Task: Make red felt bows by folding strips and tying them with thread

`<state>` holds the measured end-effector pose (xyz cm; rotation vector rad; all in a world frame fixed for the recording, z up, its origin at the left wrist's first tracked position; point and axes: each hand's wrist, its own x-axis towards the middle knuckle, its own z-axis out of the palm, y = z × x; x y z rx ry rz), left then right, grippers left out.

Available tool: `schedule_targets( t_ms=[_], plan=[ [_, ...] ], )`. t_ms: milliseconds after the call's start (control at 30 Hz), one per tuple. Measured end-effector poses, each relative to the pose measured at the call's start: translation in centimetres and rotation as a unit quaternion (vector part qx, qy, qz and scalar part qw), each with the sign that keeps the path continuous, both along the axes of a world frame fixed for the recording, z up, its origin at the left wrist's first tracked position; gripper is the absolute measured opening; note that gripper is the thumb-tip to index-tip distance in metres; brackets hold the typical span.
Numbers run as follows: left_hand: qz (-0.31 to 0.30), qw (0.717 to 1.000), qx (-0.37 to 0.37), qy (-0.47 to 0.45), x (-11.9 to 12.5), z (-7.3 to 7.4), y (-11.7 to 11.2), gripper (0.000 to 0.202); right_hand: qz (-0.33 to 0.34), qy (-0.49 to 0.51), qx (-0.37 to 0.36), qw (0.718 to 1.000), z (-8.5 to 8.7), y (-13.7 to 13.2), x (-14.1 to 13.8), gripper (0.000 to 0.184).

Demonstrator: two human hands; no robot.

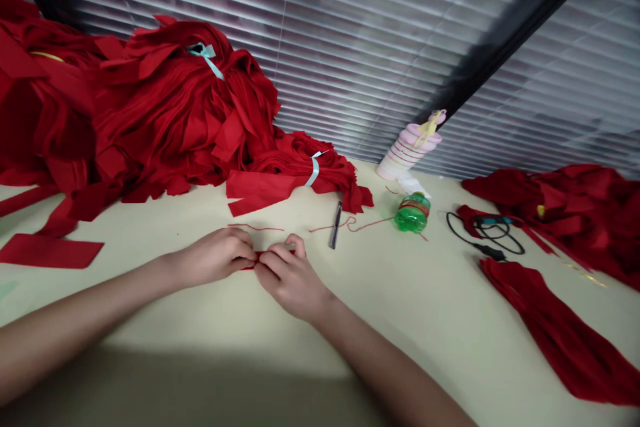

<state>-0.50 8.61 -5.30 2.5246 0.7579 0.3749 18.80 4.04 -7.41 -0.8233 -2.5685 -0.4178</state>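
Both hands meet over a small piece of red fabric (258, 257) on the pale table, and most of the fabric is hidden under the fingers. My left hand (220, 256) pinches its left part with curled fingers. From the right, my right hand (287, 277) presses and grips the same fabric, one finger raised and bent. Just behind the hands lies a short red thread (255, 227). A dark pair of thread snips or tweezers (335, 225) rests to their right, beside a longer red thread (370, 223) that runs to a green plastic bottle piece (413, 212) wound with thread.
Large heaps of red fabric strips (170, 100) and a tied bundle (300, 170) line the back left. A flat red strip (53, 251) lies at left. A pink cup (407, 150) stands near the blinds (330, 47). At right are a black cable (480, 240) and folded red fabric (555, 333).
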Motion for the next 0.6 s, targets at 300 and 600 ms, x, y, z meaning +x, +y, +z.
schedule_targets(
  t_ms=[300,600],
  plan=[
    [0.007,1.000,0.016,-0.006,0.4,0.1,-0.4,0.019,-0.033,-0.007,-0.005,0.999,-1.2,0.2,-0.3,0.021],
    [-0.011,1.000,0.022,0.005,0.2,0.2,-0.3,0.018,-0.086,0.070,-0.111,0.988,-1.1,-0.2,-1.0,0.017]
  ],
)
